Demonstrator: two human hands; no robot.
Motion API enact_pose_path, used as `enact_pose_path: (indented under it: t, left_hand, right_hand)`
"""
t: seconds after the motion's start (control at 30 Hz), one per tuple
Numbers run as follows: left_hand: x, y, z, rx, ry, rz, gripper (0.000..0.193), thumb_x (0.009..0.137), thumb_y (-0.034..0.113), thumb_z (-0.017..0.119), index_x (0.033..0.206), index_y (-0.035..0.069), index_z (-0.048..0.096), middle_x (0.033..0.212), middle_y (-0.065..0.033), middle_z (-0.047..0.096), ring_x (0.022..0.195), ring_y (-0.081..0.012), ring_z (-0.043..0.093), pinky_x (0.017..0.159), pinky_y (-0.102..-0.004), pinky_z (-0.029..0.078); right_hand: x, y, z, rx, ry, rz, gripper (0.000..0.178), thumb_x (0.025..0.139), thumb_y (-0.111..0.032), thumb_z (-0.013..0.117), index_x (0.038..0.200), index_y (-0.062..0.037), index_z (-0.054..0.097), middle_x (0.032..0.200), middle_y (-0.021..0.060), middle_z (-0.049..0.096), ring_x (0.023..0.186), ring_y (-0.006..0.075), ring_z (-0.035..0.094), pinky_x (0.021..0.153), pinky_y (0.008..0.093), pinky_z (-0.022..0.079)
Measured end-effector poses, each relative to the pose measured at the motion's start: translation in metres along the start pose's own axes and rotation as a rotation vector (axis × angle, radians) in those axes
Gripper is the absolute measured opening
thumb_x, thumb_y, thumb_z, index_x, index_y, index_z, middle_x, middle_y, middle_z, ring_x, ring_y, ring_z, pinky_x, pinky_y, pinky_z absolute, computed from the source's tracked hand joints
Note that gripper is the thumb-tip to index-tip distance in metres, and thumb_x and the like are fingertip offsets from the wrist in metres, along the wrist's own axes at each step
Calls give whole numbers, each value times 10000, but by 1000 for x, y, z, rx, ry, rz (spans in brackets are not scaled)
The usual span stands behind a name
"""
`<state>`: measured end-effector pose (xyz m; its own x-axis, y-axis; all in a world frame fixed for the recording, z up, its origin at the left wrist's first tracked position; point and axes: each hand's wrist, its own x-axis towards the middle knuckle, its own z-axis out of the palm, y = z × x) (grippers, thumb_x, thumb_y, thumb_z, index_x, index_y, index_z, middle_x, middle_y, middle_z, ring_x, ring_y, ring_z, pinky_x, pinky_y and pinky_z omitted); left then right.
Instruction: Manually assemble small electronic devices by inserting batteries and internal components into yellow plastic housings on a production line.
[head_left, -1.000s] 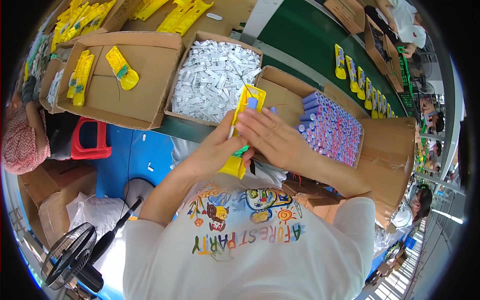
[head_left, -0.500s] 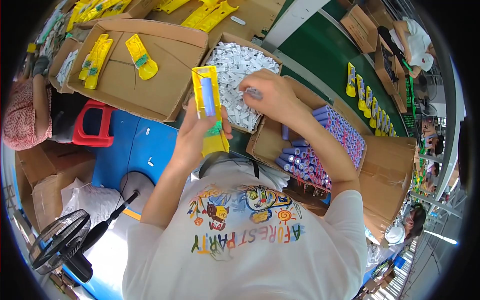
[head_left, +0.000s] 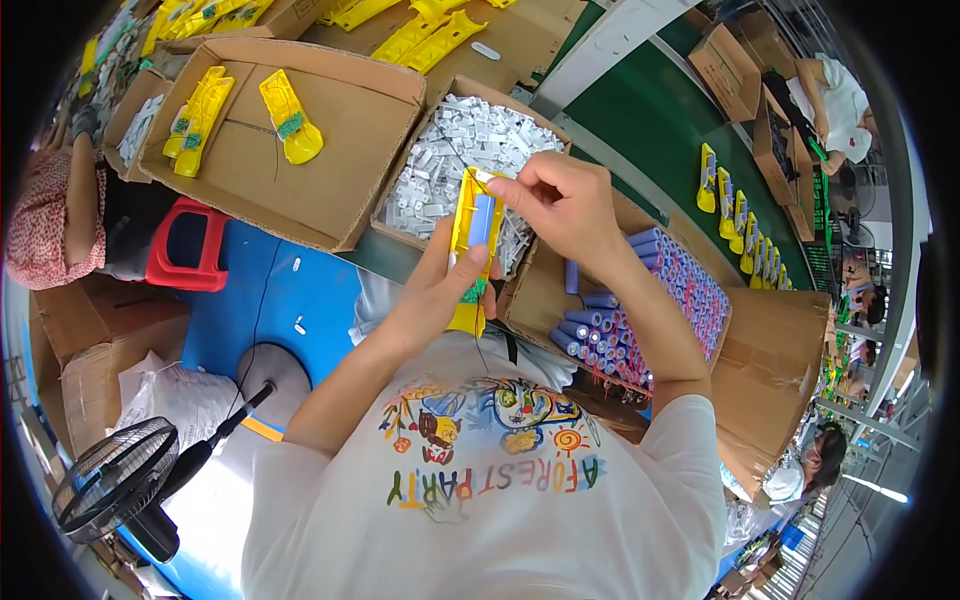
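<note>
My left hand (head_left: 435, 295) is closed around a yellow plastic housing (head_left: 465, 225), held up before the box of white parts. Inside the housing lies a blue-purple battery cell (head_left: 482, 218), with a green circuit board (head_left: 473, 291) below it, partly behind my fingers. A thin dark wire hangs from the lower end. At the housing's far end, my right hand (head_left: 568, 205) pinches a small white plastic piece (head_left: 487, 177) between thumb and forefinger. The piece meets the housing's edge; whether it is seated there I cannot tell.
Behind the housing stands a carton of white plastic parts (head_left: 440, 150). A carton of purple battery cells (head_left: 680, 290) is at right. A wide carton (head_left: 330, 150) at left holds several yellow housings. More housings line the green conveyor (head_left: 640, 110). A black fan (head_left: 120, 480) and red stool (head_left: 190, 245) stand left.
My left hand has moved the housing to the right. My right hand has come from above the white parts to the housing's far end, a white piece now showing in its pinch.
</note>
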<state>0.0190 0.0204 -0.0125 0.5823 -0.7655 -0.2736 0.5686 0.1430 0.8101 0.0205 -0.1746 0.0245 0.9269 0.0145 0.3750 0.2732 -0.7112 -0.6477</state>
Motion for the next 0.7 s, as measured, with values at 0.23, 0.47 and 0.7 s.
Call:
enact_pose_path:
  t: [0.23, 0.47, 0.7]
  left_hand:
    - [15, 2, 6, 40, -53, 32, 354, 1003, 300, 436, 1253, 83, 310, 889, -74, 546, 591, -149, 578, 557, -266, 484]
    - [35, 14, -10, 373, -410, 97, 415, 992, 291, 462, 1331, 67, 372, 1103, -113, 573, 984, -209, 602, 859, -311, 483]
    - [73, 115, -218, 1888, 1297, 234, 470, 814, 231, 679, 1175, -14, 504, 965, -210, 634, 841, -374, 629, 767, -432, 500]
  right_hand:
    - [-1, 15, -8, 249, -58, 312, 313, 820, -176, 742, 630, -42, 532, 567, -75, 424, 525, 14, 322, 456, 213, 255]
    - [-2, 44, -43, 108, -135, 220, 190, 872, -85, 648, 1050, -21, 634, 925, 51, 646, 800, 92, 604, 688, 220, 487]
    - [-24, 385, -252, -847, 306, 355, 223, 914, -212, 557, 1060, -94, 676, 952, 190, 661, 880, 363, 646, 734, 403, 513]
